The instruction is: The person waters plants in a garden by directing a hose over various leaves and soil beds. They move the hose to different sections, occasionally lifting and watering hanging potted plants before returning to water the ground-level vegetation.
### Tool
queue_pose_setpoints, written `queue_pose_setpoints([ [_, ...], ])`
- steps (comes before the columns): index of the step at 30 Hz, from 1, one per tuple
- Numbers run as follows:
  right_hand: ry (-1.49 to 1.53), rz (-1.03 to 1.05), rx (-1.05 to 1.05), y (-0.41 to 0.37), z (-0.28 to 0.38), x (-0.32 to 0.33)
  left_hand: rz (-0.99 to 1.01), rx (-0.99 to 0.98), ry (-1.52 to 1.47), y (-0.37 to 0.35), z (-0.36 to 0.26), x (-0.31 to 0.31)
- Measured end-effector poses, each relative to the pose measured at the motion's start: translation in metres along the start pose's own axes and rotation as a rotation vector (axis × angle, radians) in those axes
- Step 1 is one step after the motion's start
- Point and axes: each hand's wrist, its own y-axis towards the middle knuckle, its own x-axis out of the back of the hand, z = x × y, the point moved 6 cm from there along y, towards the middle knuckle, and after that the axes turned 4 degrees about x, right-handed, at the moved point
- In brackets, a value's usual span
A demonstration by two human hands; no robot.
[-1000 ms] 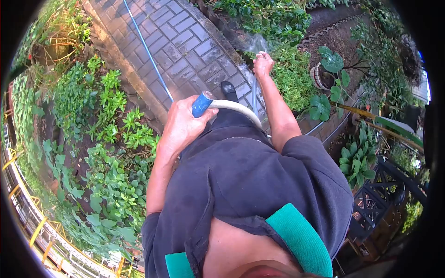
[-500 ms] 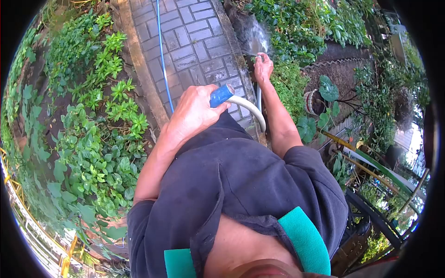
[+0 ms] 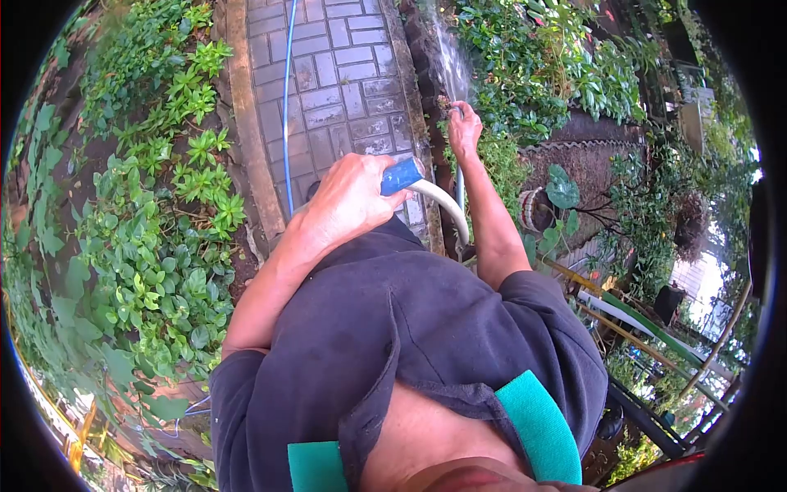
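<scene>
My left hand [image 3: 352, 197] is wrapped round a blue cylindrical piece [image 3: 401, 176] in front of my waist. From its right end a pale hose [image 3: 445, 199] curves down and to the right. Farther forward on the right, my right hand [image 3: 465, 129] is closed on the end of a hose [image 3: 460, 187], most of which its fingers hide. Water [image 3: 451, 66] sprays forward from those fingertips, beside the path's right edge.
A paved brick path [image 3: 336, 90] runs ahead, with a thin blue hose [image 3: 287, 115] along its left side. Leafy plants [image 3: 156, 262] fill the left bed. On the right are shrubs [image 3: 525, 74], a pot [image 3: 537, 210] and poles [image 3: 648, 328].
The view has shifted slightly. The spray now reaches farther forward in a narrower stream. Both hands keep their holds, and my right hand is slightly lower in view.
</scene>
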Motion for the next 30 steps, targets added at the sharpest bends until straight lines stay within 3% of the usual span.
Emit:
queue_pose_setpoints([
  [6, -0.01, -0.023, 0.055, -0.001, 0.013, 0.001, -0.02, 0.017, 0.011, -0.007, 0.007, 0.006],
  [13, -0.082, -0.011, -0.065, 0.002, 0.012, -0.006, 0.004, 0.073, 0.016, -0.011, 0.016, 0.008],
  [20, 0.082, -0.096, -0.181, 0.001, -0.027, -0.028, 0.013, 0.055, 0.041, -0.008, 0.015, 0.011],
  [24, -0.036, -0.052, -0.049, -0.005, -0.002, -0.023, 0.034, 0.075, 0.028, -0.006, 0.011, 0.015],
  [30, 0.046, -0.028, -0.046, 0.006, 0.025, -0.029, 0.026, 0.058, 0.053, -0.001, 0.008, 0.025],
])
